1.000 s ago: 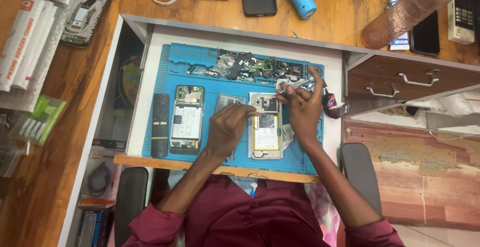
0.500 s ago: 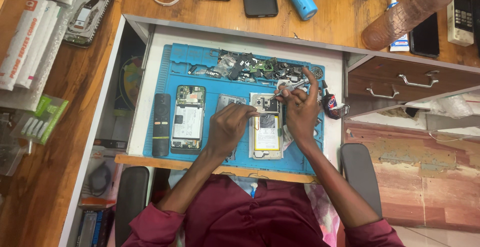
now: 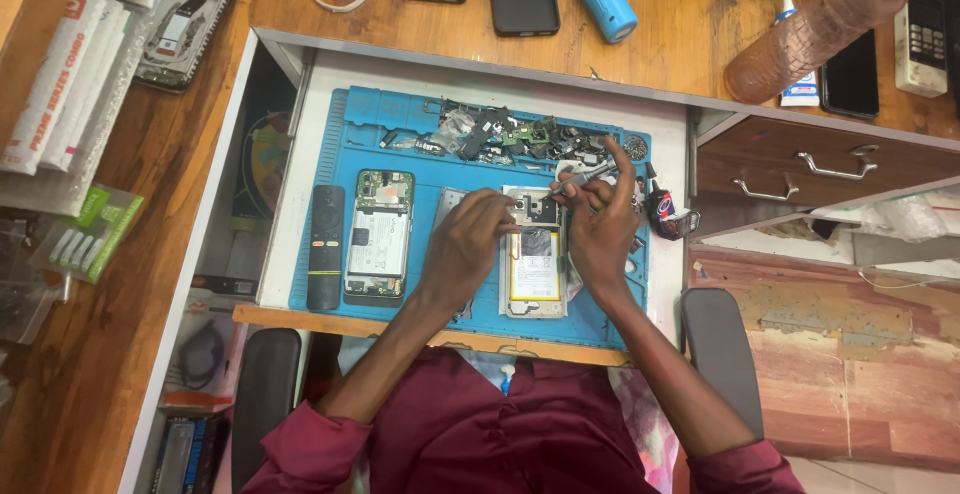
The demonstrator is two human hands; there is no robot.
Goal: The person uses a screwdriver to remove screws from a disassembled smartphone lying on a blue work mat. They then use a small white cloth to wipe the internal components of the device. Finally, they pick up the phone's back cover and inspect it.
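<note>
At frame centre, the opened phone (image 3: 535, 264) lies on the blue work mat (image 3: 400, 119). The left hand (image 3: 465, 244) presses flat on its left edge, holding nothing. The right hand (image 3: 600, 229) pinches what appears to be a slim metal tool (image 3: 578, 179) over the upper board. A slip could gouge the board or the yellow battery (image 3: 536, 279) below.

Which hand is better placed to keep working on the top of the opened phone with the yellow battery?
Right, probably. The right hand holds a thin metal tool at the top of the opened phone with the yellow battery; the left hand lies on its left edge, apparently bracing it.
</note>
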